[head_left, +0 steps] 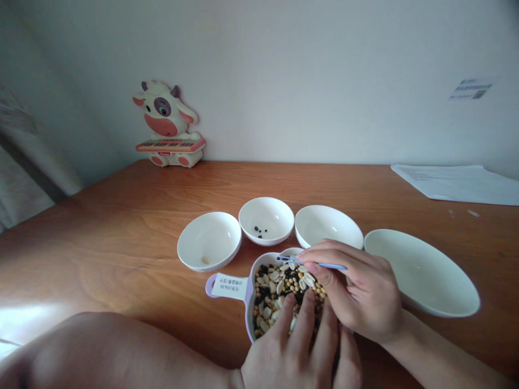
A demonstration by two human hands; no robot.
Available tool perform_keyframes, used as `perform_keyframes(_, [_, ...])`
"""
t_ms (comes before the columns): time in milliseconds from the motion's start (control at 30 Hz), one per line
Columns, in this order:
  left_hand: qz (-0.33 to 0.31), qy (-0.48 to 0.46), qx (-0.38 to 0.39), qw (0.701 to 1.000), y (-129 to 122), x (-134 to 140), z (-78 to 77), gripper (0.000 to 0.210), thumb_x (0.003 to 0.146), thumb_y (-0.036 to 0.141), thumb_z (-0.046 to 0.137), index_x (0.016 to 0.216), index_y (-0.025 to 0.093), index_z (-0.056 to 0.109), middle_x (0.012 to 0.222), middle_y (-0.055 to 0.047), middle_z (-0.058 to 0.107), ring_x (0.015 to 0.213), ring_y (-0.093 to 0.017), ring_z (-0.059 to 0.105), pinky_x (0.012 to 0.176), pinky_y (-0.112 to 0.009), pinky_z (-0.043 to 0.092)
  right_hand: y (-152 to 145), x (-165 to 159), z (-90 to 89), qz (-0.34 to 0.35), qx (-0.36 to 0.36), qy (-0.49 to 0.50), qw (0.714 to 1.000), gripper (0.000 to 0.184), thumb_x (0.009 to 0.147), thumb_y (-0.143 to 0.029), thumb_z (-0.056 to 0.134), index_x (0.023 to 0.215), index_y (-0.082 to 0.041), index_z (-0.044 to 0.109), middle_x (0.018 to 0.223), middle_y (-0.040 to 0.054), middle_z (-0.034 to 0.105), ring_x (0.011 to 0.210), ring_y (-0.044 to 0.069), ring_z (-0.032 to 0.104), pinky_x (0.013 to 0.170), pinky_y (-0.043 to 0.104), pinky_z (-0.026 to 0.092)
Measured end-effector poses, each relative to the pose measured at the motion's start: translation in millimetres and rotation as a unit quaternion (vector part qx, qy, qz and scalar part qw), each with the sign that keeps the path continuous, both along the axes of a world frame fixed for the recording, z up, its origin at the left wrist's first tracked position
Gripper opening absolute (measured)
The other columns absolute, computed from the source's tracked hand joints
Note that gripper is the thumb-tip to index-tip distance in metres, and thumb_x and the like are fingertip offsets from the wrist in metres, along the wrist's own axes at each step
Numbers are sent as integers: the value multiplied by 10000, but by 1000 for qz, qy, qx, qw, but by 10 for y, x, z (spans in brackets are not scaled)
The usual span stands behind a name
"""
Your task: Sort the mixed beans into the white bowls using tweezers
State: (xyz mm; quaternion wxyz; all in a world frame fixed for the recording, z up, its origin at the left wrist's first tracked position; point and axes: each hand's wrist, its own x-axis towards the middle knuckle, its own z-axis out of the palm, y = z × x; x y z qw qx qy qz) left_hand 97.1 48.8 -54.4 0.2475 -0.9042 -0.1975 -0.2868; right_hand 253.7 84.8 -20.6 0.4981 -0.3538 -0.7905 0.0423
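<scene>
A purple-rimmed, handled bowl [250,319] is filled with mixed peanuts, black beans and yellow beans. My left hand [302,351] lies over its near side, fingers spread and fingertips on the mix. My right hand [360,292] pinches light-blue tweezers [330,265] above the bowl's far edge. At the tweezers' tip is a small dark bean [278,259]. Behind stand white bowls: the left one [190,237] holds a small pale piece, and the middle one [279,216] several black beans. A third white bowl [324,221] is partly hidden by my right hand.
A larger, stretched-looking white bowl [438,275] stands on the right. At the back left of the wooden table [121,243] is a cow-shaped toy keyboard [170,127]. White papers [458,181] lie at the back right, near the wall.
</scene>
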Motion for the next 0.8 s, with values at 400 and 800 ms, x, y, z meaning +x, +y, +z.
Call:
perform_keyframes(400, [5,-9,-1,1000,-15,17,-22,196,948,164,478,1065,170,634,1065,-38,748,965,-225,722,742,-342,610,64,-16,-74,-78,-2,24,997,179,911,-91,565,1026,-180,669,919,34,749,892,155,718,840,250,588])
perform_keyframes(800, [-1,-8,1,1000,-6,9,-14,185,943,159,487,1059,163,631,1052,-45,750,955,-229,723,739,-342,602,61,-9,-86,-86,-13,23,996,194,910,-108,568,1050,-199,668,958,34,743,846,154,710,792,259,589])
